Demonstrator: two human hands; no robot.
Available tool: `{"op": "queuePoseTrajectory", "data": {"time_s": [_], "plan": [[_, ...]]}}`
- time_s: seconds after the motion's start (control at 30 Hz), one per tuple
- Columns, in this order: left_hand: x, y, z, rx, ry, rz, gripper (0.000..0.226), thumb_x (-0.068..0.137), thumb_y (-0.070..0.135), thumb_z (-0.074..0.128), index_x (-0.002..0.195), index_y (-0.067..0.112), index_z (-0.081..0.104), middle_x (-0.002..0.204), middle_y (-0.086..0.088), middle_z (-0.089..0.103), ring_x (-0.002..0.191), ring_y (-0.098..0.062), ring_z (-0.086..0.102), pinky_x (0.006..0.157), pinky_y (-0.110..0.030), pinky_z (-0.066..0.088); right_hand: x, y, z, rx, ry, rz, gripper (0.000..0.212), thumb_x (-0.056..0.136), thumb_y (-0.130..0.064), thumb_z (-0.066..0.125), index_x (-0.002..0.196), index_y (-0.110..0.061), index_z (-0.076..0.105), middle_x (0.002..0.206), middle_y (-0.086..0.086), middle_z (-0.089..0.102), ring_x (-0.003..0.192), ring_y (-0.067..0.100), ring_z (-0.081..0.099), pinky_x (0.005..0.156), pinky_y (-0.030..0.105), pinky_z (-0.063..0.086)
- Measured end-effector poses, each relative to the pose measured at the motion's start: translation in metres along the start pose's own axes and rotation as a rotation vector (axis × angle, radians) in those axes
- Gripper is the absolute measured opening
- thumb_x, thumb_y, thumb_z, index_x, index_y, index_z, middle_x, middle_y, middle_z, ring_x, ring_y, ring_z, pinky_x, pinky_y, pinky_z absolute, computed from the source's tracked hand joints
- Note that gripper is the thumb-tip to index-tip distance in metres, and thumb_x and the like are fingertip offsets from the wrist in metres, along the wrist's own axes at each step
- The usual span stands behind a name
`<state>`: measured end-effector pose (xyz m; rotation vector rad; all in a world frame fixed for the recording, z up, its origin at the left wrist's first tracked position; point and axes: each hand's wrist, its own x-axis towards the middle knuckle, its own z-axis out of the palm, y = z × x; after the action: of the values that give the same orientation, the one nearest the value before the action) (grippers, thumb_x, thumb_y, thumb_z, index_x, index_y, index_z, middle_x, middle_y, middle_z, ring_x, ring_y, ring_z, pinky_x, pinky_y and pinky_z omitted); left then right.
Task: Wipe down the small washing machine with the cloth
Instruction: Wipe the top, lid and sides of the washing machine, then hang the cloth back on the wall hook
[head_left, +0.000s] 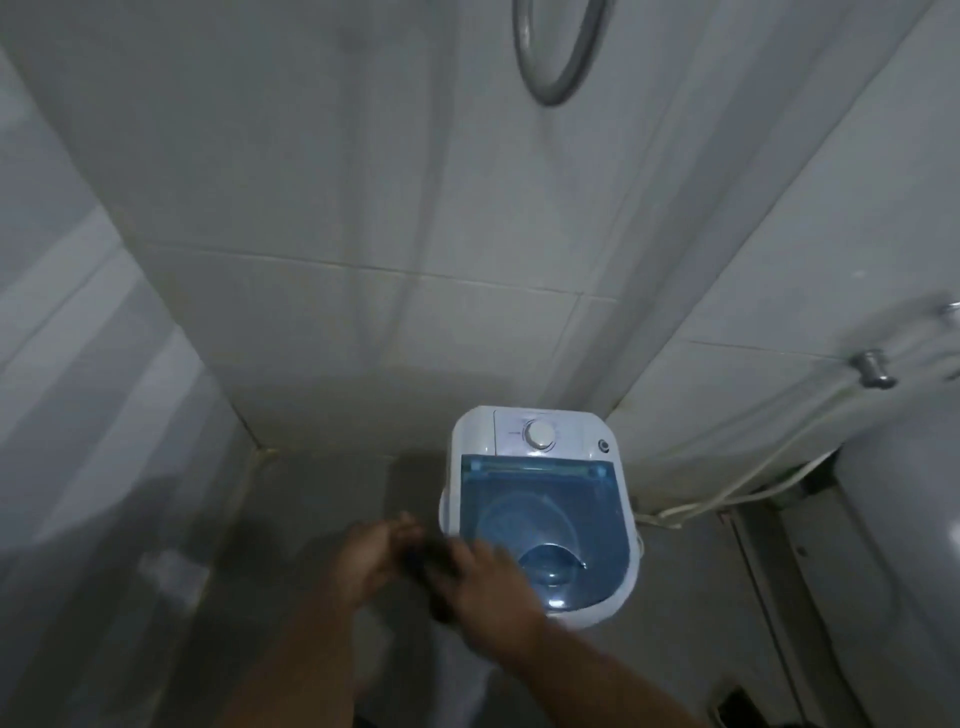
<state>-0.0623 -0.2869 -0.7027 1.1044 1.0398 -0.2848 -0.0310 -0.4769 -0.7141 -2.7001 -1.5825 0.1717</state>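
The small washing machine (540, 499) stands on the floor against the tiled back wall. It is white, with a clear blue lid and a round white dial on its back panel. A dark cloth (434, 571) is bunched between my two hands just left of the machine's front corner. My left hand (371, 558) grips the cloth from the left. My right hand (480, 587) grips it from the right and overlaps the machine's front left edge. Both hands are blurred.
Grey tiled walls close in at the back and left. A white cord (727, 493) runs along the floor right of the machine. A metal fitting (872, 366) sticks out of the right wall. A grey hose loop (558, 57) hangs on the back wall.
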Motion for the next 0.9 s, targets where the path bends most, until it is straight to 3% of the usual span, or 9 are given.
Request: {"op": "queuePoseTrajectory", "data": {"time_s": [0.07, 0.13, 0.2, 0.27, 0.4, 0.5, 0.6, 0.77, 0.9], "plan": [[-0.023, 0.002, -0.004, 0.067, 0.067, 0.014, 0.024, 0.098, 0.028, 0.055, 0.1, 0.009, 0.07, 0.109, -0.013, 0.072, 0.095, -0.026, 0.066, 0.081, -0.036, 0.049, -0.044, -0.023, 0.013, 0.137, -0.096, 0.139, 0.048, 0.069, -0.047, 0.075, 0.114, -0.033, 0.074, 0.121, 0.007, 0.067, 0.106, 0.032, 0.058, 0.093, 0.038, 0.053], [-0.047, 0.004, -0.005, 0.131, 0.107, 0.066, 0.025, 0.094, 0.031, 0.061, 0.098, 0.009, 0.072, 0.107, -0.013, 0.075, 0.089, -0.025, 0.068, 0.077, -0.035, 0.05, -0.088, -0.031, -0.002, 0.468, -0.006, 0.228, 0.046, 0.094, -0.048, 0.055, 0.14, -0.05, 0.049, 0.153, 0.001, 0.047, 0.138, 0.025, 0.046, 0.116, 0.033, 0.029], [-0.084, 0.007, 0.001, 0.218, 0.061, 0.102, 0.027, 0.088, 0.04, 0.067, 0.096, 0.015, 0.07, 0.102, -0.01, 0.075, 0.091, -0.024, 0.069, 0.081, -0.037, 0.051, -0.122, -0.04, -0.019, 0.829, 0.116, 0.275, 0.039, 0.099, -0.043, 0.05, 0.114, -0.075, 0.035, 0.156, -0.004, 0.036, 0.139, 0.021, 0.042, 0.111, 0.032, 0.033], [-0.126, 0.006, 0.013, 0.277, -0.009, 0.154, 0.044, 0.078, 0.054, 0.07, 0.101, 0.018, 0.07, 0.096, -0.003, 0.076, 0.094, -0.022, 0.07, 0.087, -0.04, 0.052, -0.119, -0.047, -0.091, 0.801, 0.106, 0.433, 0.047, 0.094, -0.034, 0.056, 0.106, -0.078, 0.044, 0.142, -0.008, 0.05, 0.127, 0.011, 0.053, 0.11, 0.029, 0.041], [-0.214, 0.011, 0.047, 0.35, -0.17, 0.182, 0.063, 0.076, 0.074, 0.06, 0.11, 0.021, 0.071, 0.108, -0.006, 0.075, 0.099, -0.025, 0.073, 0.082, -0.04, 0.059, -0.135, -0.032, -0.171, 1.044, 0.342, 0.504, 0.051, 0.083, -0.013, 0.075, 0.124, -0.042, 0.062, 0.124, -0.019, 0.065, 0.112, -0.013, 0.058, 0.108, 0.031, 0.046], [-0.266, 0.028, 0.074, 0.178, -0.309, 0.217, 0.079, 0.068, 0.081, 0.062, 0.111, 0.017, 0.074, 0.109, -0.013, 0.076, 0.1, -0.03, 0.073, 0.079, -0.045, 0.061, -0.142, -0.026, -0.235, 1.1, 0.451, 0.48, 0.056, 0.084, -0.012, 0.079, 0.128, -0.036, 0.055, 0.115, -0.023, 0.063, 0.099, -0.023, 0.057, 0.089, 0.009, 0.049], [-0.31, 0.055, 0.092, -0.007, -0.387, 0.394, 0.051, 0.093, 0.053, 0.056, 0.112, 0.009, 0.072, 0.097, -0.012, 0.079, 0.087, -0.026, 0.077, 0.07, -0.037, 0.062, -0.146, -0.023, -0.283, 1.066, 0.527, 0.476, 0.05, 0.089, -0.024, 0.076, 0.13, -0.041, 0.053, 0.119, -0.012, 0.064, 0.098, -0.006, 0.066, 0.083, 0.012, 0.053], [-0.353, 0.091, 0.105, -0.104, -0.193, 0.714, 0.041, 0.088, 0.043, 0.068, 0.115, 0.012, 0.071, 0.099, -0.009, 0.079, 0.09, -0.026, 0.076, 0.077, -0.04, 0.062, -0.15, -0.017, -0.347, 1.0, 0.617, 0.566, 0.053, 0.07, -0.05, 0.083, 0.114, -0.022, 0.071, 0.101, -0.006, 0.072, 0.089, 0.008, 0.071, 0.081, 0.029, 0.06], [-0.377, 0.112, 0.108, -0.194, -0.184, 0.779, 0.044, 0.085, 0.046, 0.07, 0.115, 0.014, 0.071, 0.101, -0.009, 0.078, 0.095, -0.027, 0.075, 0.082, -0.044, 0.061, -0.153, -0.017, -0.393, 1.012, 0.554, 0.532, 0.036, 0.072, -0.03, 0.089, 0.095, -0.006, 0.073, 0.086, 0.005, 0.076, 0.079, 0.015, 0.074, 0.075, 0.032, 0.062]]}}
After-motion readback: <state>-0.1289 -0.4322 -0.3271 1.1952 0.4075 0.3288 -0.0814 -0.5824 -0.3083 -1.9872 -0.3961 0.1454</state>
